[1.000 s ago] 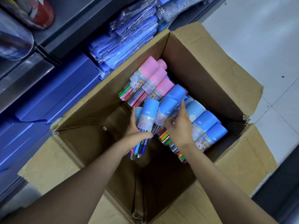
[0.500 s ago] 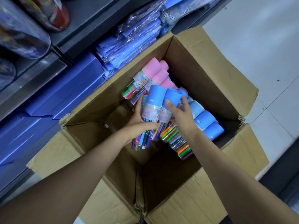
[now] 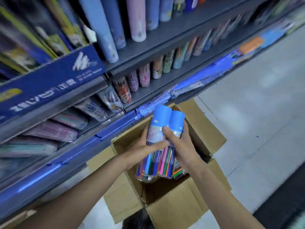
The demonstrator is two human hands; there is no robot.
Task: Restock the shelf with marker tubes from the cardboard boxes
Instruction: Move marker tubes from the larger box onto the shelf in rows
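Blue-capped tubes: two marker tubes (image 3: 158, 142) side by side, caps up and tilted toward the shelf, clear bodies showing coloured markers, held above the open cardboard box (image 3: 171, 207).
Left hand: the left hand (image 3: 142, 147) wraps the left tube from behind, its thumb lying across the front of both bodies.
Right hand: the right hand (image 3: 183, 146) curls round the right tube, thumb pressed near the label just under the caps.
More tubes: a third bundle of markers (image 3: 179, 171) shows under the right wrist; whether the hand carries it or it lies in the box is hard to tell.
Shelf: the grey shelf (image 3: 148, 90) stands just beyond the box, lined with patterned tubes (image 3: 143, 76) leaning in a row, blurred.
Floor: pale tiles (image 3: 255, 121) to the right of the box.
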